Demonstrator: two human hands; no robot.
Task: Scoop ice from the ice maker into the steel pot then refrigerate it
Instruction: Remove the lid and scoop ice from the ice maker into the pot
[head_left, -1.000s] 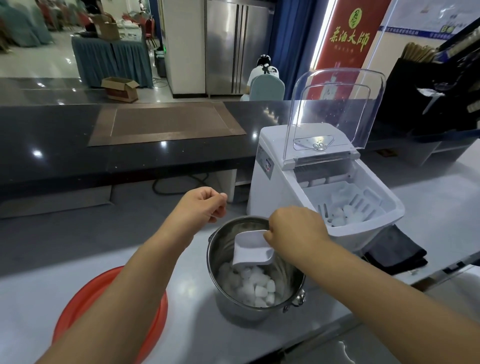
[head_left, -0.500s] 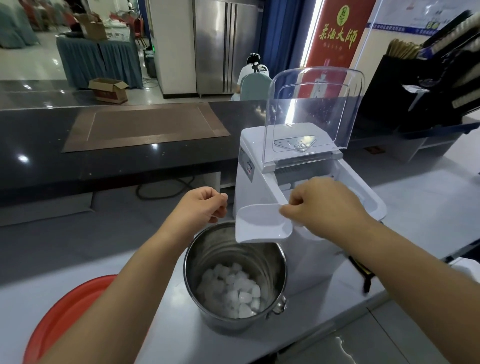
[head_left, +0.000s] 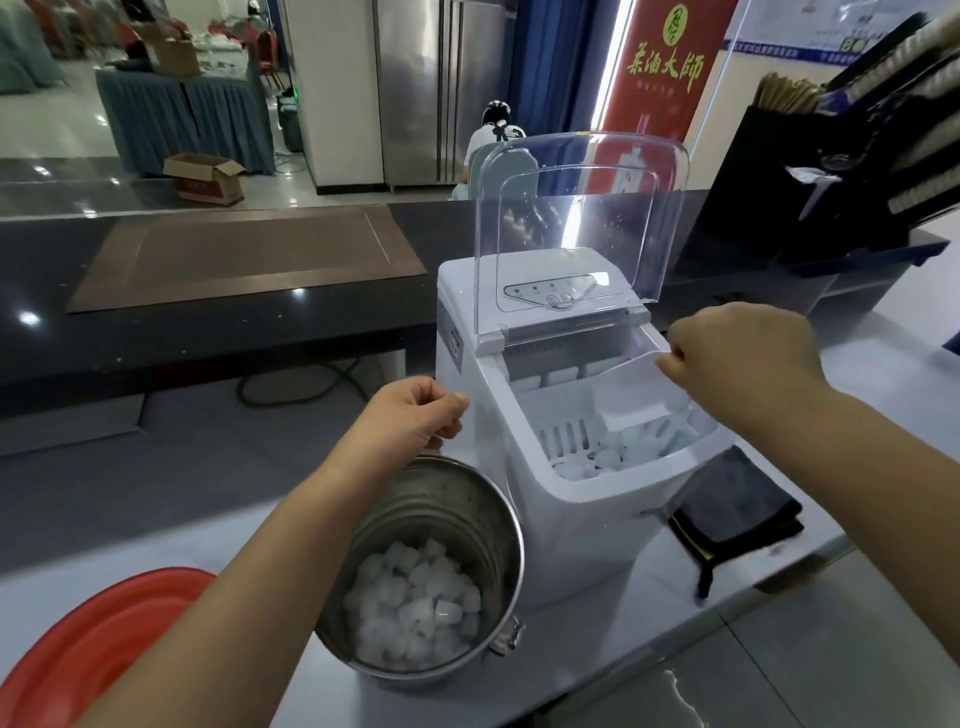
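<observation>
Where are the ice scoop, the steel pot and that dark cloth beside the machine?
ice scoop (head_left: 636, 397): head view, on its white bowl.
steel pot (head_left: 441, 501): head view, on the bare inner wall.
dark cloth (head_left: 737, 506): head view, on its folded top surface.

Both bare forearms reach forward, palms down. Left hand (head_left: 410, 415): fingers curled into a loose fist, holding nothing. Right hand (head_left: 743, 353): held higher, knuckles up, thumb and fingers pinching the handle of a scoop (head_left: 636, 395).
</observation>
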